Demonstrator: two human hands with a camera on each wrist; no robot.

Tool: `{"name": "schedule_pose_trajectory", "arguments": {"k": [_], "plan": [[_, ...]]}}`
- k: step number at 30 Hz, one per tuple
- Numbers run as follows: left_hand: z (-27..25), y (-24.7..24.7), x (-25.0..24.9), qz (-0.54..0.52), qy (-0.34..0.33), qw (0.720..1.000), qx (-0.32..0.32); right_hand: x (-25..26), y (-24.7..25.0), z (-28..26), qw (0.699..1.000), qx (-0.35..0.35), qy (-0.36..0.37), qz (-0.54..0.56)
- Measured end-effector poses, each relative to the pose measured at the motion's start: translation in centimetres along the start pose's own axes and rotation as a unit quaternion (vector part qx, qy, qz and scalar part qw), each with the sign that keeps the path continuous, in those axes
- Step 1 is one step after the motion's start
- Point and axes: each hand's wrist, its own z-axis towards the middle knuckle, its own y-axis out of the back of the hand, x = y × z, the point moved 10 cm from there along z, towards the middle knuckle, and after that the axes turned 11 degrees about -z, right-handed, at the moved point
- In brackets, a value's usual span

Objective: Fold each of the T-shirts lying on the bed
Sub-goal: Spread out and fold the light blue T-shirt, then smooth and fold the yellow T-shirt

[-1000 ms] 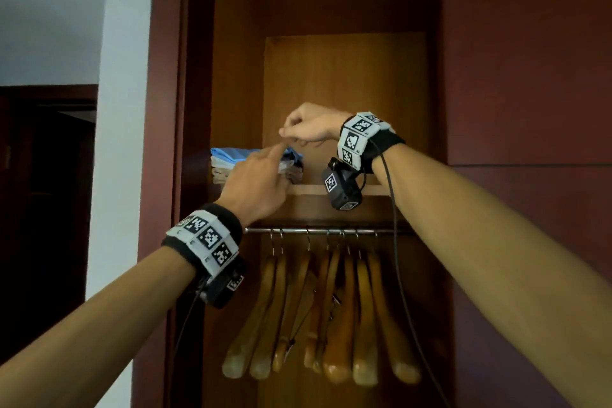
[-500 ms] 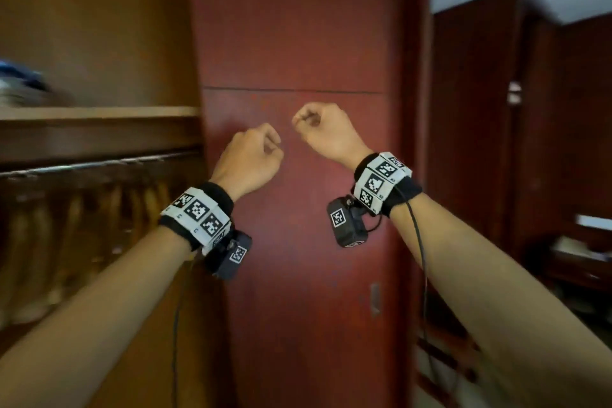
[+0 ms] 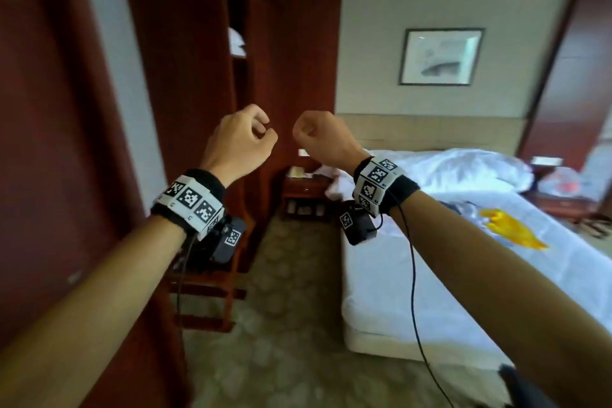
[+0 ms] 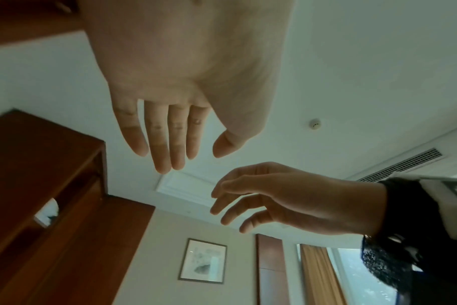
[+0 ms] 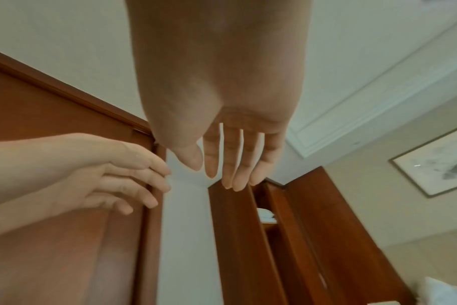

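Both hands, left and right, are hanging loosely curled, empty; the yellow shirt on the bed looks soft, best pinched at the shoulders.

Glossy red-brown wood is covering the wardrobe; smooth white cloth is covering the bed; carpet is looking matt.
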Motion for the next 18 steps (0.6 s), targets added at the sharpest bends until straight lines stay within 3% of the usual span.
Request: {"name": "schedule_pose_trajectory", "arguments": {"k": [4,8,18], "plan": [[2.3,-13.3,-1.2,-0.051,-0.003,0.998,0.037,-12.9,3.1,-2.4,0.998,-0.014,-0.055,-0.038],[4.7,-25.3,-1.4,-0.064,-0.003,0.992,0.112,-22.6,4.9,-4.3,0.995,-0.050,-0.089,-0.003],[14.6,-51.8,0.5,-0.043,-0.037,0.973,0.225,-44.8,2.9,-3.5,0.985,-0.092,-0.145,0.034]]}}
